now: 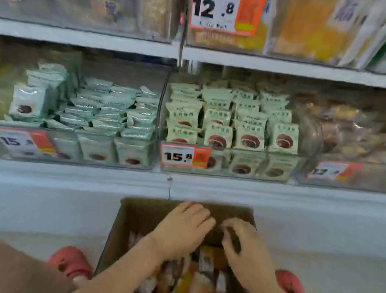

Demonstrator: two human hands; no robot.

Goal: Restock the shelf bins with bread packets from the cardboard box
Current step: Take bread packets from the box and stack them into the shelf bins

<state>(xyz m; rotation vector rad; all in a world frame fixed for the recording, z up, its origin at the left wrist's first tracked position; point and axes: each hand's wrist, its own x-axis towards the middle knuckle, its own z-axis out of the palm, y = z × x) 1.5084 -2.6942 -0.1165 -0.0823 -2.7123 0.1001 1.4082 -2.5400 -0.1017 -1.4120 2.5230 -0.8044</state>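
Reaching into the cardboard box (129,221) of bread packets (196,290) below the shelf bins (229,160), my left hand (181,232) lay flat, fingers relaxed; my right hand (247,248) curled loosely, holding nothing I could make out.

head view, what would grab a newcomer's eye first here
The bold orange and white price tag reading 12.8 at top centre stands out most. Below it, a clear shelf bin holds upright rows of pale green bread packets. At the bottom, both bare hands, left hand and right hand, reach into the open brown cardboard box.
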